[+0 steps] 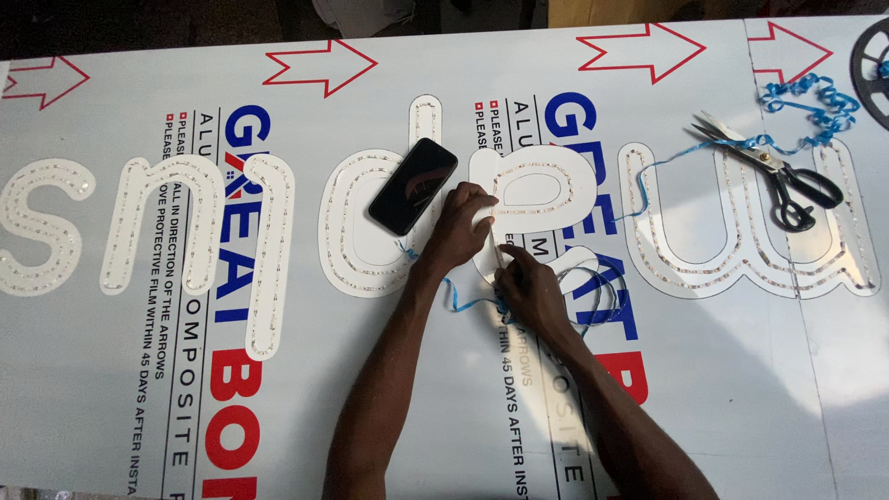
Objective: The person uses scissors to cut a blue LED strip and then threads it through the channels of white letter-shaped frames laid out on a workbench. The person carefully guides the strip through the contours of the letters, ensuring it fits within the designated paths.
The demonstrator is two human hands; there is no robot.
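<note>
— Two hands meet on one cut-out letter (pixel 532 218), the white one near the middle of the panel (pixel 741 370), a little toward its far edge. See them?

— Yes. The left hand (pixel 460 227) lies spread and pressing flat on the letter's left side, grasping nothing that I can make out. The right hand (pixel 526 282) sits just below it with fingertips pinched together at the letter's inner edge, on the dotted light strip (pixel 565 185) that follows the outline; whether it truly grips the strip or only presses it, I cannot tell.

— And the blue wire (pixel 593 296)?

— It loops under the right wrist, then runs along toward the right edge, past the next, wider letter (pixel 741 222).

— What sits just beside the left hand?

— One black phone (pixel 413 185), tilted, resting on the neighbouring round letter (pixel 356 231), touching or nearly touching the fingers.

— Farther out?

— Black-handled scissors (pixel 778 171) lie near the far right corner, over the wide letter, with curly blue wire (pixel 810 102) tangled just beyond them. More white letters (pixel 199 241) stretch toward the left edge, each lined with the same dotted strip. Red arrow outlines (pixel 319 65) run along the far edge of the printed protective film.
</note>
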